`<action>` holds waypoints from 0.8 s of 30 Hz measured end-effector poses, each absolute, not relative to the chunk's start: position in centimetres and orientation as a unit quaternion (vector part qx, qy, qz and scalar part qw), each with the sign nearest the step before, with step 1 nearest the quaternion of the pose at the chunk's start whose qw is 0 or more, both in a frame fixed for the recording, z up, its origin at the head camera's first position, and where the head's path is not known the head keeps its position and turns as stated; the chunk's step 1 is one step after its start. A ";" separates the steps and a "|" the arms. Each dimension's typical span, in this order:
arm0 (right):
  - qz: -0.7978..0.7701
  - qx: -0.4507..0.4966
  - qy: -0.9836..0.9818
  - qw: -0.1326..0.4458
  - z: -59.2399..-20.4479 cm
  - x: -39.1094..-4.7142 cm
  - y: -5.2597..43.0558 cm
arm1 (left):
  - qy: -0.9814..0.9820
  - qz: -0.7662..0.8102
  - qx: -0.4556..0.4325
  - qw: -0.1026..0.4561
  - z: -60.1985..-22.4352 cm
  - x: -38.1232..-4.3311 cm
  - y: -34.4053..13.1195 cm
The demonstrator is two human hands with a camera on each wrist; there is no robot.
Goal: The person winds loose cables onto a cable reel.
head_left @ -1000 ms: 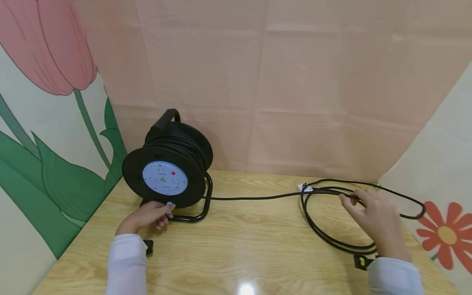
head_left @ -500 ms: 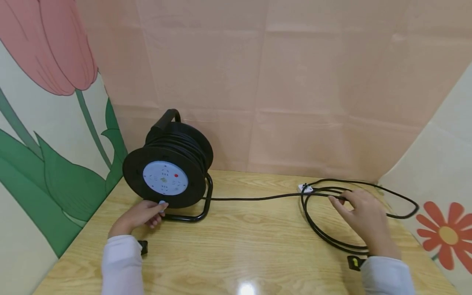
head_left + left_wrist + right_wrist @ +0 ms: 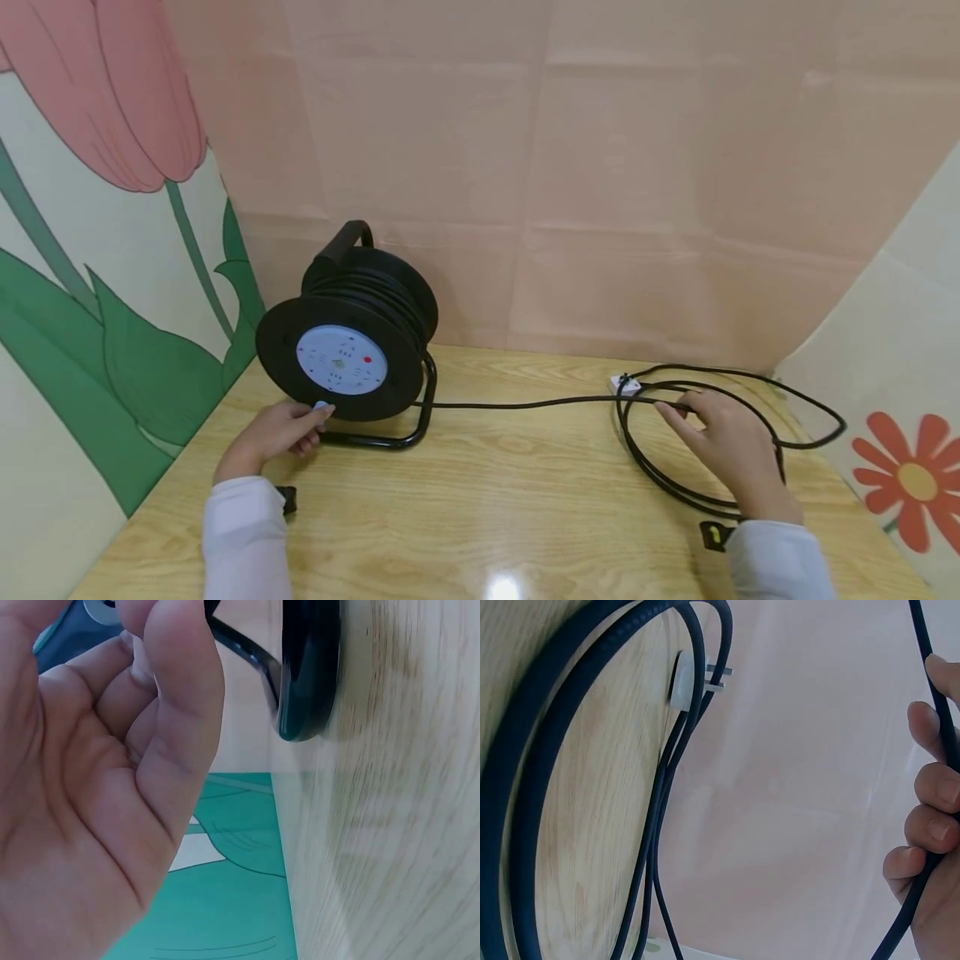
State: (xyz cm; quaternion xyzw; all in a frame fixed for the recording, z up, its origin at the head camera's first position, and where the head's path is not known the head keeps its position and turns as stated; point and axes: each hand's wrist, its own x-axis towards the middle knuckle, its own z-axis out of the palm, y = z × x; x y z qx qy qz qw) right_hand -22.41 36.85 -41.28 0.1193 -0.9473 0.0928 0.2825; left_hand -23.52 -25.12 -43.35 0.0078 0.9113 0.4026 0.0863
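A black cable reel with a pale blue socket face stands on the left of the table, wound with black cable. At the lower edge of its front disc, my left hand pinches a small light blue crank knob; in the left wrist view the fingers are curled and the knob is mostly hidden. From the reel a black cable runs to the right. My right hand grips that cable, its fingers curled round it in the right wrist view. Loose cable loops lie about the hand.
A white plug lies at the back of the cable loops, prongs showing in the right wrist view. The reel's tubular stand rests on the wooden table. Pink sheeting hangs behind, with flower-printed panels at both sides.
The knob and my left hand have moved left along the reel's lower edge, and the socket face has turned. My right hand has shifted left with the cable, drawing the outer loop along.
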 end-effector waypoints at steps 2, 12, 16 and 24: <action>0.089 0.122 -0.947 0.282 -41.4 -22.4 36.7 | 0.914 0.397 0.006 0.082 -43.3 -23.5 -25.3; 0.081 0.112 -0.947 0.288 -41.9 -22.3 36.2 | 0.926 0.374 0.004 0.044 -42.9 -23.3 -26.1; 0.078 0.103 -0.953 0.275 -41.9 -22.2 36.3 | 0.931 0.363 0.002 0.031 -42.7 -23.2 -26.3; 0.082 0.099 -0.976 0.178 -41.4 -21.9 36.1 | 0.940 0.341 -0.016 0.002 -42.5 -23.0 -26.6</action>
